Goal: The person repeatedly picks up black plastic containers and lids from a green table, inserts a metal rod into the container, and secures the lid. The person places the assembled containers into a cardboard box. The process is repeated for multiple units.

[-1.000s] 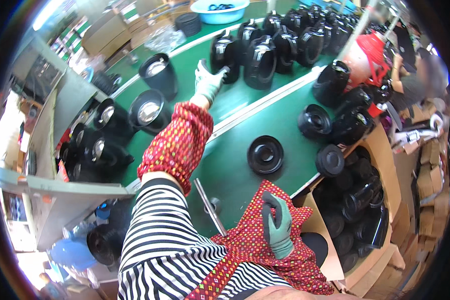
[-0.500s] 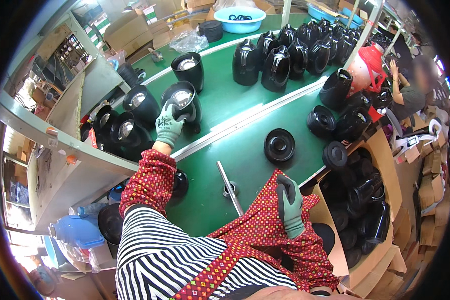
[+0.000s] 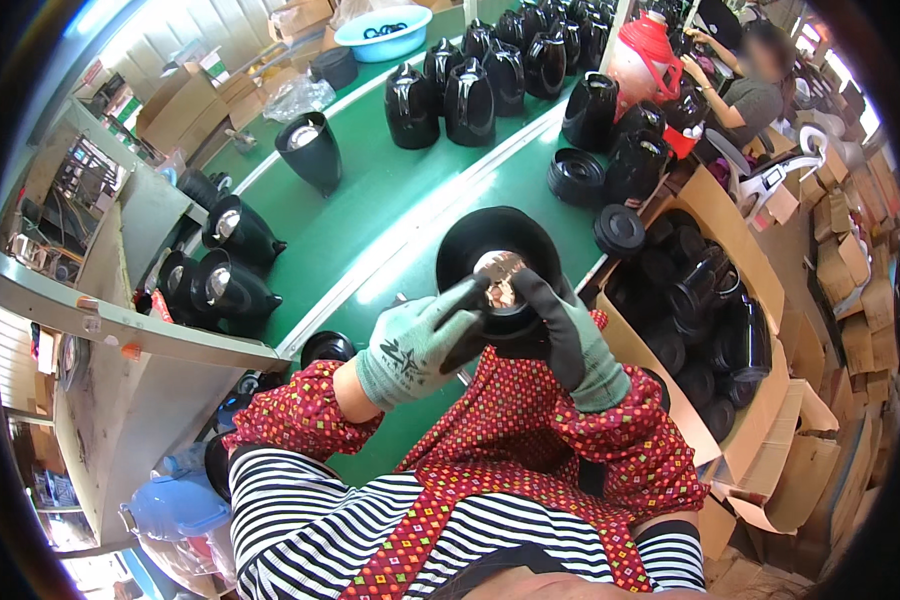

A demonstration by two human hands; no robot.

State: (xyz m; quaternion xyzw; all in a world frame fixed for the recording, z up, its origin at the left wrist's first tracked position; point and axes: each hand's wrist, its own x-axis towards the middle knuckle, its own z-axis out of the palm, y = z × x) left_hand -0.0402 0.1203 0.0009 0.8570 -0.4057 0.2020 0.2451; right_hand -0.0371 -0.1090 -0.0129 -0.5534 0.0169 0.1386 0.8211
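Hold the black kettle (image 3: 498, 262) steady above the green worktop (image 3: 370, 210), its open bottom tilted toward you so the shiny metal plate (image 3: 498, 272) inside stays in plain sight. Let your left hand (image 3: 420, 340) carry the weight, and keep your right hand (image 3: 570, 340) light, so you can turn the body without it slipping in the gloves. Your left fingers (image 3: 465, 300) are wrapped close around the kettle's lower left rim, thumb pressed to its wall. Your right fingers (image 3: 535, 290) are curled shut over the right rim, clamped on the same kettle. More kettles (image 3: 450, 90) stand well apart up the belt.
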